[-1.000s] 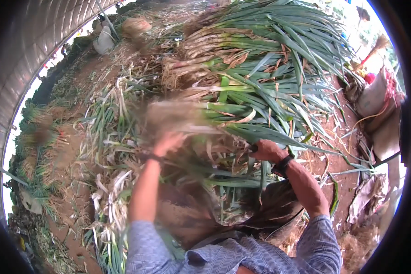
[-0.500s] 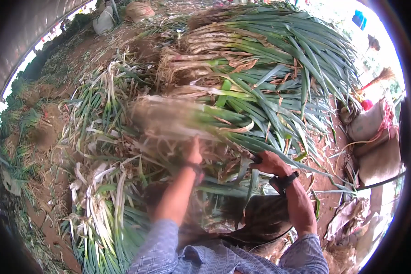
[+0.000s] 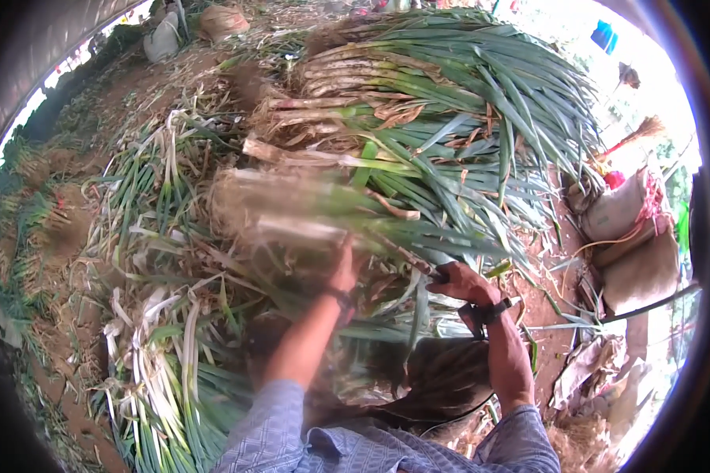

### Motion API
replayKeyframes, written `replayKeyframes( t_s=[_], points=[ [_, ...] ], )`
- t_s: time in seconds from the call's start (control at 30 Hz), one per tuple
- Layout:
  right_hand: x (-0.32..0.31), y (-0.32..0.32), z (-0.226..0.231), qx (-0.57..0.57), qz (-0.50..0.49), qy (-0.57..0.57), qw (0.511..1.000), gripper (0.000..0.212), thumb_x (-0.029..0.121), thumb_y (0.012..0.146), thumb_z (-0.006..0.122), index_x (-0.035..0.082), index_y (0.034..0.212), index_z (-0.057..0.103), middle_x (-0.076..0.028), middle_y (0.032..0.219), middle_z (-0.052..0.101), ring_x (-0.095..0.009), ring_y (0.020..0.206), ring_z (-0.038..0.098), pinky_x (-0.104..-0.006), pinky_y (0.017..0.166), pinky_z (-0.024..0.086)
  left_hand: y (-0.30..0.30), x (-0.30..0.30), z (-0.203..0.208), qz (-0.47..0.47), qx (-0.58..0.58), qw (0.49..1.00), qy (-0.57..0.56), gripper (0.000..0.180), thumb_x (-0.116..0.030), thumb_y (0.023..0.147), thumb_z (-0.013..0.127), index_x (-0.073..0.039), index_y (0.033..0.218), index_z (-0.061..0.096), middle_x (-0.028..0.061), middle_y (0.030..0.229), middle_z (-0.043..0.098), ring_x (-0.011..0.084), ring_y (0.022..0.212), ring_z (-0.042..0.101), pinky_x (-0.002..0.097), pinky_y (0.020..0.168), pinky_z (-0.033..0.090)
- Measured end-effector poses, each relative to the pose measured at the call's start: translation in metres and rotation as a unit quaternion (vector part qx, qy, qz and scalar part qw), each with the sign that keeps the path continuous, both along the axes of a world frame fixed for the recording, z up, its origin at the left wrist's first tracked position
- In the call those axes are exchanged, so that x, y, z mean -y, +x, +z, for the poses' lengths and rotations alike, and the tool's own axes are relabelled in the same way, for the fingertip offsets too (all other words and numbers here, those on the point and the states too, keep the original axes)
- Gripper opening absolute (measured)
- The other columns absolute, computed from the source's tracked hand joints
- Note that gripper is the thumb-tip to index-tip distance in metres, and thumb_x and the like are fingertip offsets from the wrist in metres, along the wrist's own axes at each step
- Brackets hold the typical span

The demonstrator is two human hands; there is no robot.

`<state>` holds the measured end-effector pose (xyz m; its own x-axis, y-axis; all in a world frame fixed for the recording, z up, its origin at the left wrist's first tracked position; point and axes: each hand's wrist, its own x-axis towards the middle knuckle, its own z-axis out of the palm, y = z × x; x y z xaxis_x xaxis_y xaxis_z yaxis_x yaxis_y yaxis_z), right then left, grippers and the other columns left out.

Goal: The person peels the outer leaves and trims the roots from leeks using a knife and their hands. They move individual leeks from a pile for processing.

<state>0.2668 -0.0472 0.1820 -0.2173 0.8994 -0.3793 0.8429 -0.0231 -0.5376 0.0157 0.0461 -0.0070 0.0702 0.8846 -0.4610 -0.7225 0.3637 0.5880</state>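
My left hand (image 3: 344, 266), its fingers closed, grips several green onions (image 3: 300, 229) by their stalks. Motion blurs their pale root ends, which point left, while the leaves trail off to the right. In my right hand (image 3: 463, 284) is a dark-handled tool with a narrow brownish shaft or blade (image 3: 405, 255), slanting up and left against the leaves. Whether it has a cutting edge I cannot tell. Just beyond my hands lies a large heap of green onions (image 3: 450, 87), roots to the left and leaves to the right.
A cleaned bunch of white-stemmed green onions (image 3: 162, 378) lies at the near left, another bunch (image 3: 172, 154) farther off. Stripped leaves litter the brown ground (image 3: 91, 315). Sacks (image 3: 635, 244) stand at right, and a pale bag (image 3: 162, 38) sits at the far left.
The green onions in my left hand have shifted and are smeared by motion, with a thick pale stalk now showing more plainly. My right hand keeps its hold on the tool. The whole view has shifted slightly.
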Motion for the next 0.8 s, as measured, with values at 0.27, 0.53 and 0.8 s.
replayKeyframes(
  t_s=[0.27,0.53,0.8],
  points=[
    [0.009,0.006,0.025,-0.093,0.012,0.017,0.995,0.038,0.032,0.083,0.074,-0.001,0.099,0.067,-0.011,0.070,0.058,-0.020,0.067,0.052,-0.0402,0.065,0.042,-0.056,-0.003,0.082,0.040,-0.058,0.982,0.178,0.083,-0.057,0.096,0.055,0.000,0.150,0.032,0.0237,0.150,0.039,0.0351,0.139,0.039,0.0531,0.115,0.029],
    [0.020,-0.004,0.018,0.065,0.079,0.005,0.995,0.037,0.040,0.085,0.068,0.008,0.104,0.070,-0.016,0.095,0.072,-0.031,0.088,0.068,-0.0430,0.078,0.052,-0.094,0.024,0.053,-0.099,-0.098,0.989,0.050,0.047,-0.038,0.096,0.063,-0.005,0.128,0.053,0.0122,0.114,0.064,0.0258,0.107,0.062,0.0443,0.089,0.054],
    [0.039,-0.045,-0.016,0.072,0.115,0.137,0.981,0.031,0.039,0.084,0.066,0.015,0.104,0.071,-0.016,0.085,0.071,-0.038,0.082,0.069,-0.0485,0.072,0.055,-0.092,0.028,-0.006,0.002,-0.107,0.993,0.043,0.049,-0.049,0.098,0.053,-0.009,0.128,0.053,0.0121,0.109,0.067,0.0324,0.091,0.069,0.0502,0.079,0.058]
  ],
)
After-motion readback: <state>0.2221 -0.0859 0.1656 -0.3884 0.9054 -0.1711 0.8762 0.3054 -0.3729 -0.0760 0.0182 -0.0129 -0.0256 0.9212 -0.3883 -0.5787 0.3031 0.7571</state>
